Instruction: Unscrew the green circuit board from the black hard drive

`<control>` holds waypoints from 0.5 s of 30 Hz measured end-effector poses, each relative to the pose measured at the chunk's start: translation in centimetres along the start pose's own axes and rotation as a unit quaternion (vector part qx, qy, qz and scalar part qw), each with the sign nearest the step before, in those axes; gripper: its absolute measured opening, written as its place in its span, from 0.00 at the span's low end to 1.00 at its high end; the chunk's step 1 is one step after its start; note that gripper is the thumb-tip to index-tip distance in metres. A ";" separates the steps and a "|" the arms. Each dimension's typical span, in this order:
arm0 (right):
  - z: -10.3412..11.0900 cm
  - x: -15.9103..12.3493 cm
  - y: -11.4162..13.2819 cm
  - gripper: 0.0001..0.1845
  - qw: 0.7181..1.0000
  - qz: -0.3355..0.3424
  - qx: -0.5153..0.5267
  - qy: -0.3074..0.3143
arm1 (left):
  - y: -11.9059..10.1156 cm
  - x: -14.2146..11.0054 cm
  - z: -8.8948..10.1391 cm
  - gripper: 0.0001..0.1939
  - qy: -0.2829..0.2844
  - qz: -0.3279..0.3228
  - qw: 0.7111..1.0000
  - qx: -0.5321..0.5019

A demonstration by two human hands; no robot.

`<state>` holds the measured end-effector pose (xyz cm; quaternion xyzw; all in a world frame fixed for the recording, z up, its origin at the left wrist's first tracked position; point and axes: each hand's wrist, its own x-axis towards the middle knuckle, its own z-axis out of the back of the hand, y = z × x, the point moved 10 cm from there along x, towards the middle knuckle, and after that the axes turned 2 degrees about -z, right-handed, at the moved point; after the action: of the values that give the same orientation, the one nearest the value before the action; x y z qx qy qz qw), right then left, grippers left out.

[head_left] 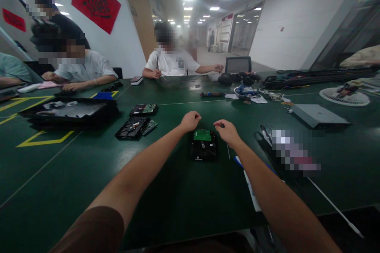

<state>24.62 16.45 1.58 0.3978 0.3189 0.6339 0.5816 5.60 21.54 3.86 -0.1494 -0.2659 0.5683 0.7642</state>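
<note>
A black hard drive (pixel 203 151) with a green circuit board (pixel 202 134) lies in front of me on the green table. My left hand (pixel 190 121) is just beyond its upper left edge, fingers closed in a pinch. A tiny bright speck shows beside those fingertips, too small to name. To the right of the drive, my right hand (pixel 228 131) is also closed, thumb and fingertips together around something dark and small that I cannot make out. A thin metal rod (pixel 228 152) shows below the right hand; whether the hand grips it is unclear.
Opened hard drives (pixel 132 128) and a loose circuit board (pixel 149 127) lie to the left, near a black tray (pixel 68 111). At right are a grey metal box (pixel 319 115), a round white fan-like part (pixel 344 97) and cables (pixel 246 90). Several people sit around the table.
</note>
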 end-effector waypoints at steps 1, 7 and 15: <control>0.2 0.0 0.5 0.12 1.000 0.007 0.010 -0.002 | -0.8 -0.3 0.2 0.09 -0.001 -0.009 1.000 -0.011; 0.4 -1.0 4.1 0.22 0.983 0.070 0.168 0.007 | -6.0 -2.8 1.6 0.16 -0.001 -0.086 0.972 -0.218; 0.5 -1.8 5.2 0.20 0.995 0.056 0.084 0.009 | -4.3 -4.4 -0.5 0.15 0.012 0.064 0.904 -0.423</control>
<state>22.53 13.97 6.09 0.4572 0.3529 0.6400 0.5068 8.29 16.05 4.70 -0.4818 -0.4624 0.4482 0.5943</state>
